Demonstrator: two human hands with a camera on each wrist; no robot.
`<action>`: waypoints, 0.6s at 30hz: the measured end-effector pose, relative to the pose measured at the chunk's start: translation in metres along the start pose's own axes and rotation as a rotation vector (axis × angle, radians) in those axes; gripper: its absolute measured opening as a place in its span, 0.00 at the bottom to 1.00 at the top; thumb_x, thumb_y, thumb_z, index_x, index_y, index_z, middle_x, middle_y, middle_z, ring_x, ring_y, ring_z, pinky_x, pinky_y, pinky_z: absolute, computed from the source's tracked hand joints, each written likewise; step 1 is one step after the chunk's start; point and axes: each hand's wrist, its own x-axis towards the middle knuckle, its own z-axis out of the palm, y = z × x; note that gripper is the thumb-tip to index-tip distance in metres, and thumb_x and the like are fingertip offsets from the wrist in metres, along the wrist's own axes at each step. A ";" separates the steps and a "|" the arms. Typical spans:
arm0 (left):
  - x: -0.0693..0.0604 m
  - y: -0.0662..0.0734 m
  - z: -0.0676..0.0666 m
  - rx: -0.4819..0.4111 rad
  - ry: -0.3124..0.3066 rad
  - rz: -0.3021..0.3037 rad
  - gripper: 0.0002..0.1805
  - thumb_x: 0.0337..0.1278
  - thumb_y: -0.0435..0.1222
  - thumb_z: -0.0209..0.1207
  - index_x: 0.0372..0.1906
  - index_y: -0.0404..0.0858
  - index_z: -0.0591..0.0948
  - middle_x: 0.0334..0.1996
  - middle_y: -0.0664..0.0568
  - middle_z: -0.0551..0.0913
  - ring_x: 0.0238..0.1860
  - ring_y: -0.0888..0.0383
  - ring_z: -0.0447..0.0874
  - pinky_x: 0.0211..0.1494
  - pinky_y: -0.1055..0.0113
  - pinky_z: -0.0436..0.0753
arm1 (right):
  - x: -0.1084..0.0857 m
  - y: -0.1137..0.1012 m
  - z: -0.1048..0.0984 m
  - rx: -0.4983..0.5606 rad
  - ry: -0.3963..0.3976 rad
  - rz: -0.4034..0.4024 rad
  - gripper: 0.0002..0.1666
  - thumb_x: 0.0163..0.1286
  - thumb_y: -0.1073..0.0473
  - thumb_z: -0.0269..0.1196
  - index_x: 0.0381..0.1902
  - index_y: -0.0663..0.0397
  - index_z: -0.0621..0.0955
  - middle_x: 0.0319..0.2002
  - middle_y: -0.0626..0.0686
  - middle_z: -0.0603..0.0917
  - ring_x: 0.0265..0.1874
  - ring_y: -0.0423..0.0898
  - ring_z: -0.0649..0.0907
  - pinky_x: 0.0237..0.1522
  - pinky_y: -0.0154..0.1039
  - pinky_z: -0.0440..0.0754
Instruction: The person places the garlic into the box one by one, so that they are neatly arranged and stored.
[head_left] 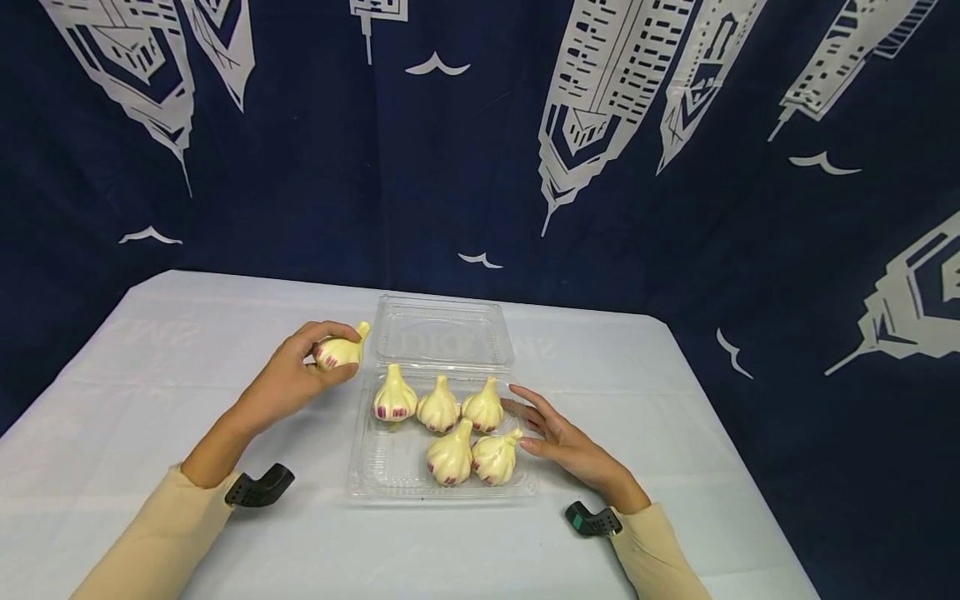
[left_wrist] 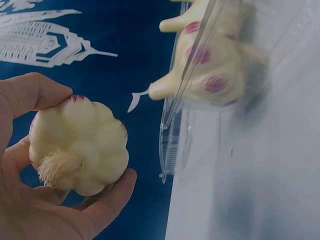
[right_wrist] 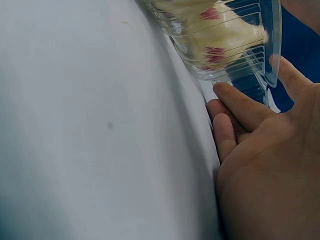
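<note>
My left hand (head_left: 288, 379) grips a garlic bulb (head_left: 339, 350) between thumb and fingers, held up left of the clear plastic clamshell box (head_left: 390, 475). In the left wrist view the same garlic bulb (left_wrist: 85, 142) turns its root tuft toward the camera. Several more garlic bulbs sit in the box's base: a back row with one bulb (head_left: 394, 396) at its left end, and two in front, including a right-hand bulb (head_left: 495, 458). At the box's right side rests my right hand (head_left: 566, 446), fingers loosely spread against the wall (right_wrist: 240, 60), holding nothing.
The box's lid (head_left: 442, 333) lies open toward the back. A white cloth (head_left: 637, 375) covers the table. Behind it hangs a dark blue curtain (head_left: 450, 167) with white building prints. Each wrist wears a black device, such as the left one (head_left: 260, 487).
</note>
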 end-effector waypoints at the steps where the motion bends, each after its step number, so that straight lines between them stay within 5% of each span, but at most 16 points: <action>1: -0.002 0.000 0.001 0.007 -0.002 0.006 0.20 0.60 0.35 0.67 0.56 0.43 0.79 0.59 0.45 0.75 0.54 0.51 0.71 0.51 0.66 0.75 | 0.000 0.000 0.000 0.001 -0.002 -0.003 0.43 0.78 0.63 0.54 0.81 0.40 0.47 0.79 0.59 0.53 0.77 0.63 0.51 0.68 0.28 0.62; 15: -0.034 0.006 0.026 -0.007 -0.062 0.166 0.21 0.59 0.30 0.66 0.57 0.47 0.82 0.52 0.50 0.74 0.49 0.54 0.74 0.49 0.70 0.76 | 0.000 0.001 0.001 -0.002 -0.007 -0.016 0.43 0.78 0.63 0.54 0.81 0.41 0.46 0.79 0.60 0.53 0.77 0.65 0.51 0.67 0.29 0.63; 18: -0.039 0.006 0.033 -0.018 -0.081 0.193 0.21 0.61 0.31 0.66 0.59 0.47 0.82 0.55 0.51 0.74 0.55 0.53 0.75 0.54 0.72 0.75 | 0.000 0.001 0.001 0.005 -0.007 -0.015 0.43 0.78 0.63 0.54 0.81 0.42 0.46 0.79 0.60 0.52 0.77 0.65 0.51 0.67 0.29 0.65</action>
